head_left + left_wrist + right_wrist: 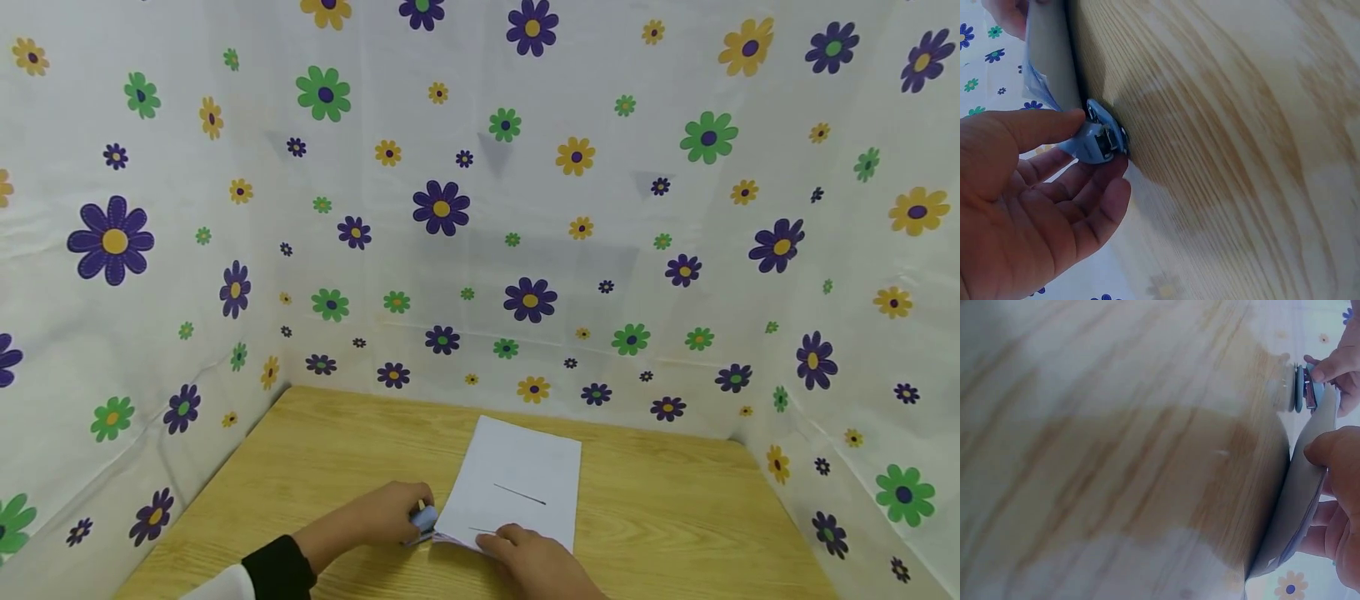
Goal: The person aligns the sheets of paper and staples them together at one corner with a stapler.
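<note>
A small light-blue stapler (424, 520) stands at the near left corner of a stack of white paper (525, 458). My left hand (390, 510) grips it between thumb and fingers. In the left wrist view the stapler (1090, 142) is tilted on its side with its metal parts showing, its far end at the paper's corner. Whether the sheets are between its jaws I cannot tell. My right hand (542, 560) pinches the near edge of the stack, thumb on one face and fingers on the other. In the right wrist view the paper (1294, 494) bows up slightly from the table.
The stack lies on a wood-grain table (675, 517). Dark thin lines mark the top sheet. A white cloth (480, 250) printed with flowers hangs behind the table and along both its sides.
</note>
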`<control>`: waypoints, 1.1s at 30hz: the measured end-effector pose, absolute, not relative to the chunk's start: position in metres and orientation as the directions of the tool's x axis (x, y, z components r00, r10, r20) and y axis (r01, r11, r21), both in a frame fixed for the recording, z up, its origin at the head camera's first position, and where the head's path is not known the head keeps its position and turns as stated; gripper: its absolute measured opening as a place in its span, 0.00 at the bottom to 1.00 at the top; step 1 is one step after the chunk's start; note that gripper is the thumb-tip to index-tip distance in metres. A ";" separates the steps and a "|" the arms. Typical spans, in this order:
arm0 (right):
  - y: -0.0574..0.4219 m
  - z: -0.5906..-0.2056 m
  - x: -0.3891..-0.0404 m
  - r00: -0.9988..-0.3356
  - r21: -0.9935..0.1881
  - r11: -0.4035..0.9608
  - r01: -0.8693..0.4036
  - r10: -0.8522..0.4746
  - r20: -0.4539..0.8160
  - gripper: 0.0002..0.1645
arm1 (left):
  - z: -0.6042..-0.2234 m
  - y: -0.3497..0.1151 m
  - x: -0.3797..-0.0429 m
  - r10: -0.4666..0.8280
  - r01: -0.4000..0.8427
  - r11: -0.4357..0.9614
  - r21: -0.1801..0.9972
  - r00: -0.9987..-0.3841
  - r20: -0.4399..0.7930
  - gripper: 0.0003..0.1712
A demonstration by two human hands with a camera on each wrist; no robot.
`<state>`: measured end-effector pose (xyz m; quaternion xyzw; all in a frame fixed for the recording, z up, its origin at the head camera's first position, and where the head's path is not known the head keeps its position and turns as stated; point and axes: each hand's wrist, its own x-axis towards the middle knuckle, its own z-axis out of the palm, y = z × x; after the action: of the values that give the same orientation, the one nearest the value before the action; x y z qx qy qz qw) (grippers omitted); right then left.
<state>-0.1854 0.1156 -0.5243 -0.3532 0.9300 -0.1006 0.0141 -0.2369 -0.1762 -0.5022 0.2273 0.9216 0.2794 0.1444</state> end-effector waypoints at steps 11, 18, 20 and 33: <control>0.113 -0.525 -0.187 -0.665 -0.009 0.665 -0.747 -0.746 0.032 0.42 | -0.502 -0.175 -0.234 0.483 0.243 0.692 0.680 -0.856 -0.185 0.19; 0.112 -0.527 -0.188 -0.669 0.027 0.670 -0.742 -0.742 0.040 0.43 | -0.502 -0.175 -0.232 0.522 0.288 0.689 0.665 -0.834 -0.179 0.19; 0.112 -0.527 -0.189 -0.668 0.039 0.670 -0.742 -0.743 0.039 0.43 | -0.500 -0.175 -0.230 0.529 0.295 0.685 0.666 -0.830 -0.176 0.19; 0.112 -0.528 -0.188 -0.638 0.106 0.641 -0.760 -0.767 0.064 0.43 | -0.492 -0.173 -0.229 0.528 0.378 0.712 0.592 -0.844 -0.096 0.18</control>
<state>-0.1880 0.1125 -0.5276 -0.4221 0.9044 0.0345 -0.0517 -0.2293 -0.1732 -0.4925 0.2471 0.9160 0.2879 0.1301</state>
